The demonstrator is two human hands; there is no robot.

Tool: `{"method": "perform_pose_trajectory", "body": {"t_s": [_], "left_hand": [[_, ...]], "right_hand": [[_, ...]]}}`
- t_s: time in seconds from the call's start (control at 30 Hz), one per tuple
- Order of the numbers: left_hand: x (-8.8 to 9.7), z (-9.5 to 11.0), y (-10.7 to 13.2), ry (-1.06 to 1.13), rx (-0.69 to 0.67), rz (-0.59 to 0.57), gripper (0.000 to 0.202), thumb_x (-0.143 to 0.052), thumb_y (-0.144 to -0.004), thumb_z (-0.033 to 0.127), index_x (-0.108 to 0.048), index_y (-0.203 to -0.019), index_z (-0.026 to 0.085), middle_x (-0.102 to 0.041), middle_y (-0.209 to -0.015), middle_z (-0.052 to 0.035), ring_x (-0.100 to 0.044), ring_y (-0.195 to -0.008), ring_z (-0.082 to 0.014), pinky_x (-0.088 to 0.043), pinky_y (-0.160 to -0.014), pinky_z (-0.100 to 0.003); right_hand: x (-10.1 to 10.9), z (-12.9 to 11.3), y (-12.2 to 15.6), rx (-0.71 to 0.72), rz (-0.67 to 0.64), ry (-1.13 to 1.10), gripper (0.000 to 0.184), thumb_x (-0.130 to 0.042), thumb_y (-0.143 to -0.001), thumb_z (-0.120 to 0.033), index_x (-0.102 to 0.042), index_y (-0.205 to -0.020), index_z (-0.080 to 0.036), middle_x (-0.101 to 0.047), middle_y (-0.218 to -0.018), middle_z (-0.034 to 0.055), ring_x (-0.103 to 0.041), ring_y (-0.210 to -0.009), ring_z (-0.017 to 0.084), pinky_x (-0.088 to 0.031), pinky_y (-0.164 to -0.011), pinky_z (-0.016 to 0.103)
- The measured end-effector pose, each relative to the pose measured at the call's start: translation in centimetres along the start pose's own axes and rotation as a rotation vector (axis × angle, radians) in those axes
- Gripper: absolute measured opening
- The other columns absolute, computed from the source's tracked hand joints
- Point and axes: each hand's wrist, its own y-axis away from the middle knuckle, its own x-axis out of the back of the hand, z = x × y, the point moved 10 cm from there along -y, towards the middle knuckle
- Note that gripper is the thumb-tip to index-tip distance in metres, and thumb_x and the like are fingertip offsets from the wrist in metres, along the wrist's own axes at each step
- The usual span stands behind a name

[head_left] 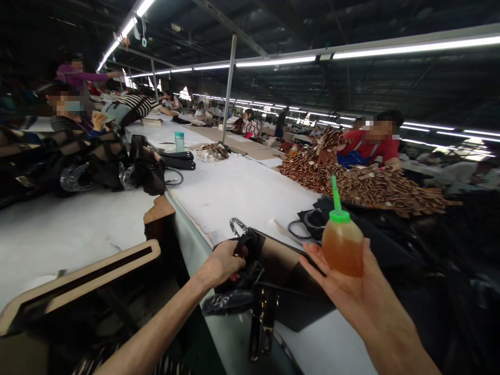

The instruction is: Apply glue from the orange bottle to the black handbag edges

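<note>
Our left hand (223,261) grips the black bag (291,307) at nine o'clock of the amber bottle (342,250), which our right hand (353,294) cradles upright in curled fingers.

The left hand (223,263) curls its fingertips into the black strap (246,245), so their ends are lost in the folds. Part of the right hand's (346,286) fingers lies behind the squeeze bottle (342,249) it holds. Below both sets of fingers the black handbag (281,302) is too dark to show its shape, and both forearms run off the bottom edge. Far beyond the fingers, a heap of brown leather pieces (375,187) covers the lower body of a person in red (367,148), whose face is blurred.
</note>
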Motion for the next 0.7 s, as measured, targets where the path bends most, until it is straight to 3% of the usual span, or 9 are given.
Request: {"method": "perform_pose_trajectory", "body": {"t_s": [0.17, 0.23, 0.33, 0.4, 0.47, 0.57, 0.63, 0.7], "left_hand": [[0.1, 0.0, 1.1, 0.322, -0.006, -0.042, 0.015, -0.053, -0.069, 0.022, -0.055, -0.082, 0.015, -0.058, -0.069, -0.0004, -0.054, -0.052, -0.0118, -0.046, -0.05, -0.025], [1.1, 0.5, 1.9, 0.15, -0.028, 0.043, 0.017, -0.052, -0.075, 0.03, -0.055, -0.085, 0.016, -0.06, -0.068, -0.0017, -0.057, -0.055, -0.0149, -0.045, -0.053, -0.027], [3.6, 2.1, 3.6, -0.449, -0.06, 0.328, 0.021, -0.052, -0.08, 0.039, -0.057, -0.08, 0.018, -0.061, -0.065, -0.0036, -0.061, -0.067, -0.0227, -0.043, -0.061, -0.032], [4.0, 3.5, 4.6, -0.697, -0.088, 0.434, 0.02, -0.052, -0.082, 0.039, -0.058, -0.084, 0.02, -0.064, -0.075, -0.0051, -0.062, -0.075, -0.0257, -0.042, -0.065, -0.034], [3.6, 4.9, 5.1, -0.707, -0.161, 0.479, 0.019, -0.049, -0.085, 0.033, -0.057, -0.097, 0.022, -0.064, -0.095, -0.0058, -0.062, -0.082, -0.0247, -0.043, -0.067, -0.033], [2.8, 7.0, 4.9, -0.543, -0.265, 0.527, 0.034, -0.048, -0.085, 0.028, -0.047, -0.119, 0.022, -0.052, -0.124, -0.0085, -0.055, -0.103, -0.0238, -0.043, -0.081, -0.033], [2.2, 7.6, 3.8, -0.505, -0.238, 0.536, 0.049, -0.054, -0.082, 0.036, -0.04, -0.125, 0.017, -0.045, -0.131, -0.0133, -0.046, -0.115, -0.0285, -0.04, -0.09, -0.037], [1.5, 7.4, 2.2, -0.538, -0.146, 0.508, 0.061, -0.059, -0.076, 0.048, -0.041, -0.121, 0.012, -0.047, -0.128, -0.0179, -0.042, -0.118, -0.0344, -0.038, -0.091, -0.043]], "right_hand": [[0.4, -0.1, -0.4, -0.001, 0.024, 0.017, 0.046, -0.064, -0.074, -0.058, -0.065, -0.097, -0.018, -0.066, -0.092, 0.0138, -0.058, -0.105, 0.035, -0.051, -0.083, 0.052], [0.5, -0.1, -0.4, -0.002, 0.028, 0.021, 0.045, -0.064, -0.074, -0.058, -0.066, -0.095, -0.018, -0.066, -0.089, 0.0142, -0.057, -0.105, 0.035, -0.052, -0.083, 0.051], [0.3, -0.1, -0.5, 0.004, 0.013, 0.02, 0.045, -0.063, -0.075, -0.058, -0.066, -0.096, -0.018, -0.066, -0.09, 0.0152, -0.057, -0.106, 0.035, -0.052, -0.082, 0.05], [0.1, -0.1, -0.4, 0.007, 0.007, 0.009, 0.045, -0.063, -0.076, -0.057, -0.065, -0.099, -0.018, -0.066, -0.092, 0.0138, -0.058, -0.105, 0.034, -0.052, -0.083, 0.05], [-0.1, 0.0, -0.2, 0.006, 0.003, -0.005, 0.044, -0.063, -0.077, -0.056, -0.065, -0.102, -0.02, -0.066, -0.095, 0.0104, -0.059, -0.104, 0.033, -0.051, -0.085, 0.051], [-0.3, 0.2, 0.2, -0.002, 0.003, -0.007, 0.044, -0.062, -0.078, -0.055, -0.065, -0.103, -0.02, -0.065, -0.1, 0.0096, -0.059, -0.103, 0.033, -0.05, -0.086, 0.052], [-0.5, 0.2, 0.4, -0.003, 0.0, -0.007, 0.044, -0.062, -0.078, -0.055, -0.064, -0.103, -0.019, -0.065, -0.102, 0.0096, -0.059, -0.102, 0.033, -0.05, -0.086, 0.051], [-0.6, 0.2, 0.5, -0.004, -0.008, -0.018, 0.043, -0.062, -0.078, -0.055, -0.063, -0.106, -0.022, -0.064, -0.105, 0.0076, -0.059, -0.103, 0.032, -0.05, -0.086, 0.052]]}}
